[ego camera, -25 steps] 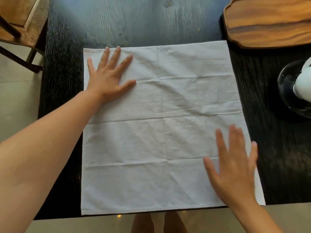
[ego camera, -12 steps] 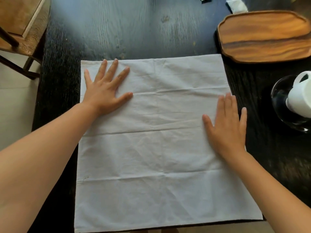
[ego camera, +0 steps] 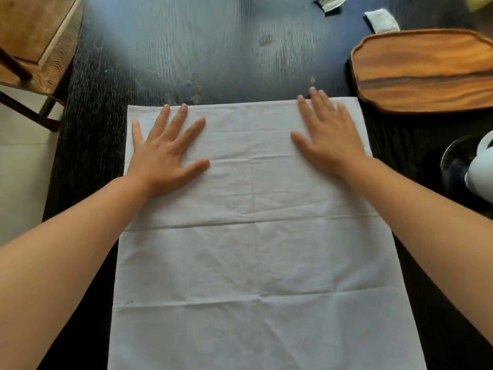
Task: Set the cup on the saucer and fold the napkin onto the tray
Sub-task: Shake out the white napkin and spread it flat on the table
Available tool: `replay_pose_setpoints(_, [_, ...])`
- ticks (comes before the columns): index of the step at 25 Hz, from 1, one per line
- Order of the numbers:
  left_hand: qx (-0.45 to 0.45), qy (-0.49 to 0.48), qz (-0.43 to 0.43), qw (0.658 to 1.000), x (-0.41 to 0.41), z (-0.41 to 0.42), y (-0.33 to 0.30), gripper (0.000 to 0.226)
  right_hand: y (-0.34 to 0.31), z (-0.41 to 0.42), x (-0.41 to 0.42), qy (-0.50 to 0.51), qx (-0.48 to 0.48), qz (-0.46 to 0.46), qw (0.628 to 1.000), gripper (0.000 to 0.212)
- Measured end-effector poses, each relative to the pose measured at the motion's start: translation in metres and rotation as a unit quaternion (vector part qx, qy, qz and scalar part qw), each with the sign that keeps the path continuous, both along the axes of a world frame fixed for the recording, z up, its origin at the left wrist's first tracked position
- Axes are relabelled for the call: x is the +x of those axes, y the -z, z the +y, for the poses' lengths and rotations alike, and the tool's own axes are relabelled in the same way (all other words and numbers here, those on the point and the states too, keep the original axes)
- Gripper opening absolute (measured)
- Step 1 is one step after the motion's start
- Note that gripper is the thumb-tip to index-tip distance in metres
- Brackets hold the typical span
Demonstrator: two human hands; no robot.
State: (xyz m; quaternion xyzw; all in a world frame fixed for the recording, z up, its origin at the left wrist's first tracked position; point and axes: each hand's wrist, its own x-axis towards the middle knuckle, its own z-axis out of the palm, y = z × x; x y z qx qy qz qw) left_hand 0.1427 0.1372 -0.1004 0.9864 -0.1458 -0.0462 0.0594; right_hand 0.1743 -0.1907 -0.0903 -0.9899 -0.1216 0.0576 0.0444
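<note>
Apparently halfway: I see the cup [ego camera: 480, 172] on its saucer [ego camera: 450, 166] beside the tray [ego camera: 426, 70], while both hands (left hand [ego camera: 162, 153], right hand [ego camera: 328, 137]) press flat, fingers spread, on the unfolded napkin [ego camera: 256, 249].

White napkin [ego camera: 256, 249], black table [ego camera: 213, 49]

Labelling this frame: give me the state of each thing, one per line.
napkin: unfolded, flat on table
left hand: flat on napkin
right hand: flat on napkin
tray: bare
cup: on the saucer
saucer: under cup
</note>
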Motion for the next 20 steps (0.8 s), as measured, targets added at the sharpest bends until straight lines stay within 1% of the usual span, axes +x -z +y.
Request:
replay_pose_setpoints(3, [-0.013, -0.016, 0.003, 1.0, 0.007, 0.026, -0.004, 0.084, -0.003, -0.04, 0.005, 0.012, -0.021, 0.001, 1.0, 0.08])
replay_pose_setpoints(6, [-0.011, -0.045, 0.011, 0.999, 0.011, 0.05, -0.004, 0.088, -0.001, -0.042, 0.003, 0.008, -0.017, -0.01, 1.0, 0.079])
replay_pose_setpoints(8, [0.018, -0.046, 0.025, 0.998, 0.011, 0.052, -0.005, 0.088, -0.003, -0.041, 0.003, 0.008, -0.021, -0.003, 1.0, 0.078])
replay_pose_setpoints(10, [0.076, -0.05, 0.042, 0.995, 0.012, 0.046, -0.013, 0.085, -0.009, -0.038, 0.001, 0.015, -0.035, 0.005, 0.999, 0.078])
replay_pose_setpoints(11, [0.095, -0.053, 0.04, 0.993, 0.01, 0.041, -0.019, 0.082, -0.015, -0.034, -0.002, 0.021, -0.031, -0.004, 0.999, 0.077])
replay_pose_setpoints(12, [0.093, -0.055, 0.023, 0.994, 0.001, 0.034, -0.028, 0.078, -0.021, -0.027, -0.01, 0.02, -0.017, -0.024, 0.999, 0.073])
replay_pose_setpoints(13, [0.06, -0.053, -0.008, 0.997, -0.013, 0.025, -0.036, 0.073, -0.027, -0.02, -0.024, 0.013, 0.008, -0.051, 0.999, 0.069])
replay_pose_setpoints(15, [-0.075, -0.044, -0.055, 0.995, -0.061, 0.0, -0.05, 0.065, -0.04, -0.006, -0.068, -0.012, 0.062, -0.1, 0.993, 0.062])
replay_pose_setpoints(16, [-0.138, -0.039, -0.063, 0.988, -0.092, -0.011, -0.055, 0.063, -0.043, 0.0, -0.098, -0.026, 0.082, -0.106, 0.991, 0.06])
replay_pose_setpoints(17, [-0.177, -0.034, -0.067, 0.981, -0.124, -0.02, -0.058, 0.06, -0.046, 0.004, -0.128, -0.042, 0.094, -0.102, 0.989, 0.058])
replay_pose_setpoints(18, [-0.194, -0.026, -0.065, 0.979, -0.155, -0.026, -0.061, 0.058, -0.049, 0.007, -0.159, -0.058, 0.097, -0.093, 0.989, 0.058])
replay_pose_setpoints(20, [-0.189, -0.001, -0.046, 0.981, -0.216, -0.032, -0.062, 0.055, -0.051, 0.006, -0.217, -0.084, 0.086, -0.071, 0.99, 0.057])
